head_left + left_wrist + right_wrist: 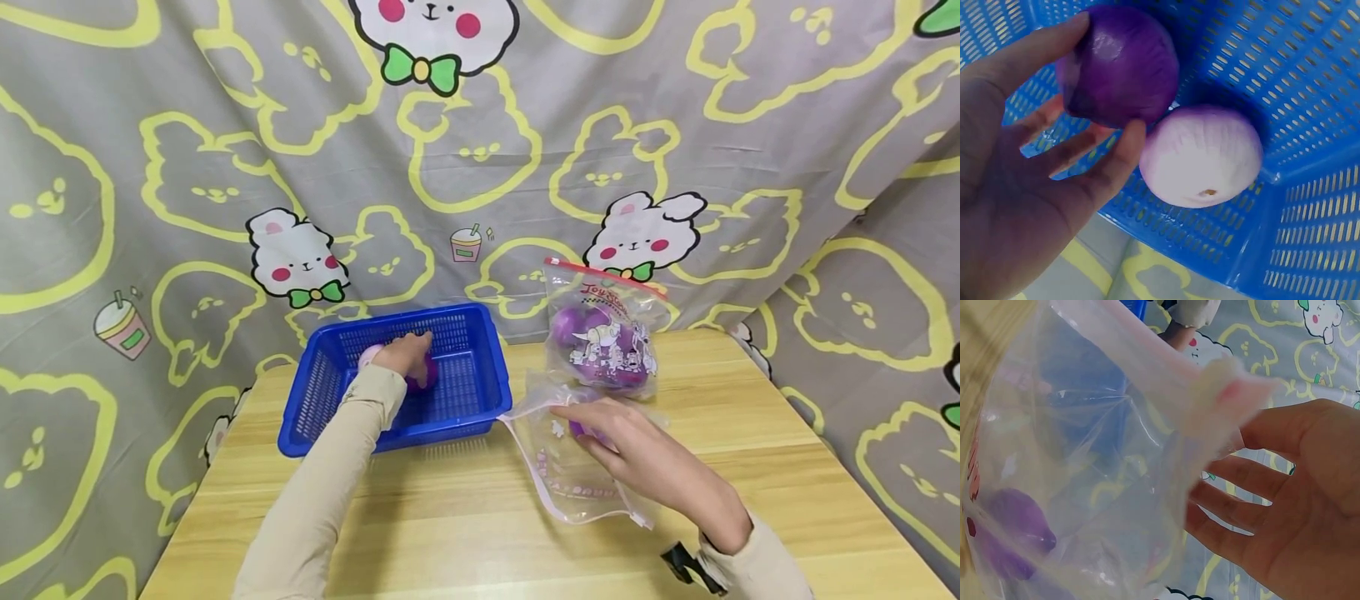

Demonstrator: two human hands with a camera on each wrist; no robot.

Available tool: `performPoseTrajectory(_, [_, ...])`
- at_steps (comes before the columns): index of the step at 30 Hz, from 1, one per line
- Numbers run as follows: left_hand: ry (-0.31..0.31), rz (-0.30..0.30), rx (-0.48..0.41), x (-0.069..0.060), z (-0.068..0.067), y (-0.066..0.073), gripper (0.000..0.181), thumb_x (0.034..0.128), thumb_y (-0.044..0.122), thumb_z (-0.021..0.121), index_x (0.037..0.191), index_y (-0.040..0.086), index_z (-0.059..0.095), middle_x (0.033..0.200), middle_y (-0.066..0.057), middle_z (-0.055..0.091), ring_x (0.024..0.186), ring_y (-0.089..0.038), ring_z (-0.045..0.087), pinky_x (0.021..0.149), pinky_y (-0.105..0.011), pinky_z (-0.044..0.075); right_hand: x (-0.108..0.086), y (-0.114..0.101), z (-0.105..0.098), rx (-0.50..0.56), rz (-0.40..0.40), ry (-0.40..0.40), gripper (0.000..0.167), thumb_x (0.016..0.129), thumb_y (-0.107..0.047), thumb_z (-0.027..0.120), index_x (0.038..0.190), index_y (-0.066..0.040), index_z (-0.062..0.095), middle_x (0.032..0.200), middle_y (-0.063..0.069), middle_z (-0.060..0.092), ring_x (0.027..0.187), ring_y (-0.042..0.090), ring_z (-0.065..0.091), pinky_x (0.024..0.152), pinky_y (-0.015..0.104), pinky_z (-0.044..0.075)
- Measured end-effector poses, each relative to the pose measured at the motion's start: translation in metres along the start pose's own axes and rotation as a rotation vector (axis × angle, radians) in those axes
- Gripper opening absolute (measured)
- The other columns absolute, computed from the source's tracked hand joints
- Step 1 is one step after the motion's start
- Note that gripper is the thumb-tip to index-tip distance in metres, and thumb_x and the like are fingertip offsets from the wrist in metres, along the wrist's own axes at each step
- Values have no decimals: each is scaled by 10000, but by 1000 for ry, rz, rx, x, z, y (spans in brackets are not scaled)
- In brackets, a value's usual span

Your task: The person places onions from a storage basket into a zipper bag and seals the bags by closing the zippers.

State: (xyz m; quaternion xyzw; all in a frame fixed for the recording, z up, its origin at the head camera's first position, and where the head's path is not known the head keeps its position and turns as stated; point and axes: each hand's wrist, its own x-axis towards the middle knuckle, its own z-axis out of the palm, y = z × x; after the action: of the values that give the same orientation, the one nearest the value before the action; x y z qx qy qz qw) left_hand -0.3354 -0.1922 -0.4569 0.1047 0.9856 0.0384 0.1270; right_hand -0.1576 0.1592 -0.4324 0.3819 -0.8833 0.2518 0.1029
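Observation:
My left hand point(406, 355) reaches down into a blue plastic basket point(457, 429) and holds a dark purple onion point(1124, 69) between thumb and fingertips. Right against it in the basket sits a paler onion point(1202, 159), whitish with a purple tinge. On the right, my right hand point(637, 454) pinches the edge of a clear zip bag point(570, 492) with a pale pink closure, its mouth spread toward the basket. Through the plastic a purple onion point(1016, 531) shows inside this bag.
A second clear bag point(600, 333) with a red zip strip stands behind, holding several purple onions. Wooden table point(450, 533) lies under everything. A grey curtain point(495, 167) with yellow cartoon outlines hangs close behind the basket.

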Motion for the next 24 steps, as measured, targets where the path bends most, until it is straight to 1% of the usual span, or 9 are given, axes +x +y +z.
performPoseTrajectory(4, [-14,-9,-8,2,1,2,540,671,121,889,1139,48,629,1143,-207,643,1023,-370,625,832,-470,531,-2,0,-1,-7,4,4,424,913,-21,674,1322,-128,637,933,-156,594,850,40,546,755,290,509])
performPoseTrajectory(7, [-33,-15,-19,5,2,4,467,668,169,904,1040,50,648,1088,-172,649,1006,-329,615,844,-443,524,-4,0,0,-11,6,11,431,907,-6,675,1320,-123,638,958,-152,613,868,39,560,770,298,521])
performPoseTrajectory(10, [-53,-30,-14,5,4,5,453,677,187,903,1024,53,644,1096,-162,652,1011,-307,607,864,-429,518,-4,0,1,-11,5,12,432,907,2,669,1322,-118,637,963,-152,614,870,46,562,774,298,521])
performPoseTrajectory(14, [-52,-46,17,3,6,4,431,680,176,885,1027,53,662,1128,-185,653,1000,-326,615,854,-450,523,-5,-1,1,-11,4,7,429,910,-3,668,1322,-116,636,946,-151,601,856,58,559,764,299,516])
performPoseTrajectory(20, [-32,-5,81,-1,5,3,387,663,157,850,984,55,660,1065,-186,628,895,-319,611,753,-436,533,-5,-1,0,-13,11,-16,416,926,-48,672,1331,-128,627,977,-142,627,862,26,549,778,290,526])
performPoseTrajectory(24, [-22,9,80,-3,2,4,379,655,176,849,962,60,659,1022,-169,629,870,-309,603,731,-427,530,-6,-1,-1,-32,1,-5,414,916,-49,684,1320,-122,634,955,-156,608,851,25,541,768,289,520])
